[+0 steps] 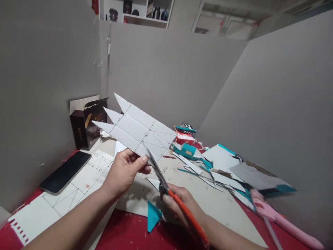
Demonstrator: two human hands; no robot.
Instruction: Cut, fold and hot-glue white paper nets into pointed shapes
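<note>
My left hand [127,168] pinches the lower edge of a white card piece [135,126] between thumb and fingers. Pencil or pen lines cross the card, and three pointed tips stick out at its upper left. My right hand [179,199] is wrapped round orange-handled scissors [186,211]. The scissor blades point up and left and lie against the card's lower edge, just right of my left thumb. Beneath my right hand is a small teal offcut [153,216], with a white pointed scrap [154,183] beside the scissors.
At left lie a phone [66,172] and a sheet with drawn lines [62,201], with a dark open box [90,123] behind. White and teal cuttings [221,173] and a pink-handled tool [273,213] lie at right. Grey panels [166,69] surround the table.
</note>
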